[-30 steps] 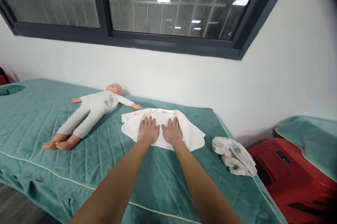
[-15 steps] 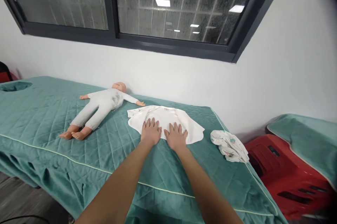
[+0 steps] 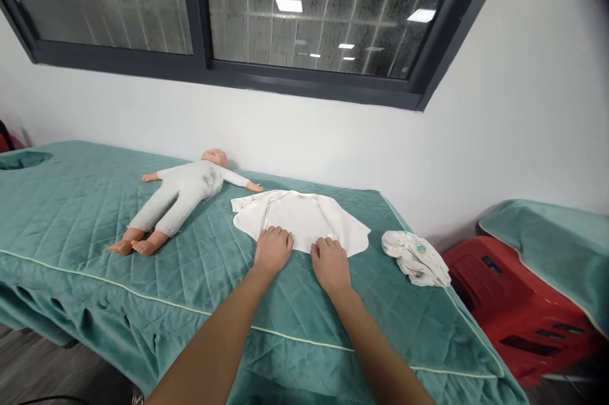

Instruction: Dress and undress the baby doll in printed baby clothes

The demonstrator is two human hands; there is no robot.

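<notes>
A white baby shirt (image 3: 307, 218) lies spread on the green quilted cover, its neck label toward the wall and one sleeve out to the left. My left hand (image 3: 275, 249) is at the near hem, left of the middle, with fingers curled over the cloth. Farther right along that hem, my right hand (image 3: 330, 262) has its fingers bent and closed on the edge. The fingertips of both hands are partly hidden. To the left, a baby doll (image 3: 190, 186) in a white suit lies on its back, one hand close to the shirt's sleeve.
A crumpled white printed cloth (image 3: 416, 258) lies near the right end of the green-covered bed (image 3: 85, 214). Beyond that end stands a red plastic chair (image 3: 504, 303) with green fabric (image 3: 552, 243) over it. A wall with a dark-framed window (image 3: 304, 84) runs behind.
My hands lay flat with fingers spread on the shirt; now both have drawn back to the near hem and curled. My right hand also moved slightly right.
</notes>
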